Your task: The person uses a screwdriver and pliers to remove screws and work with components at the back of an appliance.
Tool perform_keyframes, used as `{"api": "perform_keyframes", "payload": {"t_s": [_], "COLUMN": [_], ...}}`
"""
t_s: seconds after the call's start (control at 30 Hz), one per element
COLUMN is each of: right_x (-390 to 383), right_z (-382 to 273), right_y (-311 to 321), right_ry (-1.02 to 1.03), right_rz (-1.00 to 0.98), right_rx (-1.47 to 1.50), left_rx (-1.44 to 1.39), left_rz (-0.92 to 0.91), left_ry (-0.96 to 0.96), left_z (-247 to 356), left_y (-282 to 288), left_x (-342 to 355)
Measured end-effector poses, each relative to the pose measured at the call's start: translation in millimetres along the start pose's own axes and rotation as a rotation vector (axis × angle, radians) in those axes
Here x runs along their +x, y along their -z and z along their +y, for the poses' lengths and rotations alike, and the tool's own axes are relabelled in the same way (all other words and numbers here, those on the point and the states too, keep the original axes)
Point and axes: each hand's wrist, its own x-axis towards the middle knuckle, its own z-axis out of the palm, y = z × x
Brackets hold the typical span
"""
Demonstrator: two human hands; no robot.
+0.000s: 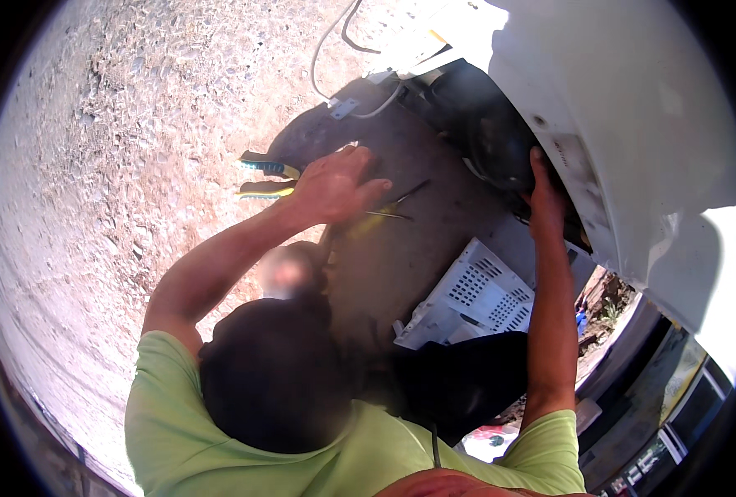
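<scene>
My left hand [335, 186] hovers over the shaded ground, thumb stretched apart from the fingers, and nothing shows in its grasp. Just left of it, the yellow-and-teal handles of pliers [268, 167] stick out, with another such handle [267, 191] below; the hand hides their other ends. To its right lie thin tools with dark shafts, one with a yellow handle [368, 224]. My right hand [546, 199] reaches in between a rounded black part [496, 145] and the edge of a large white casing [633, 124]. One finger points upward there; the rest are hidden.
A white perforated plastic panel [488, 290] lies near my right forearm. A pale cable [312, 66] with a small metal plate [344, 108] runs along the ground at the top. My dark-clothed knees [277, 373] are below. Sunlit gravel [136, 166] spreads to the left.
</scene>
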Motion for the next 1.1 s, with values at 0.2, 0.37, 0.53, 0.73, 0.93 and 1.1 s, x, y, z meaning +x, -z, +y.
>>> {"api": "perform_keyframes", "payload": {"t_s": [0.2,0.37,0.53,0.73,0.93,1.1], "right_x": [9.9,9.4,37.6,29.5,52.0,40.2], "right_z": [4.1,10.4,41.0,22.5,59.7,40.9], "right_y": [4.9,-18.4,-26.8,-48.9,-43.7,-46.0], "right_ry": [-0.036,-0.107,0.011,0.167,0.439,0.345], "right_rz": [-0.088,0.078,0.167,0.326,0.353,0.339], "right_rx": [-0.063,0.099,0.403,0.491,0.017,0.433], "left_rx": [-0.235,-0.15,-0.006,0.1,0.084,0.234], "left_rz": [0.379,0.382,0.381,0.499,0.452,0.383], "left_ry": [-0.287,-0.402,-0.594,-0.572,-0.432,-0.442], "left_z": [39.8,11.3,10.6,-29.9,-17.5,1.2], "left_y": [-27.6,-51.2,-50.1,-85.8,-89.9,-56.2], "left_x": [94.7,180.6,220.8,244.8,244.3,207.4]}}
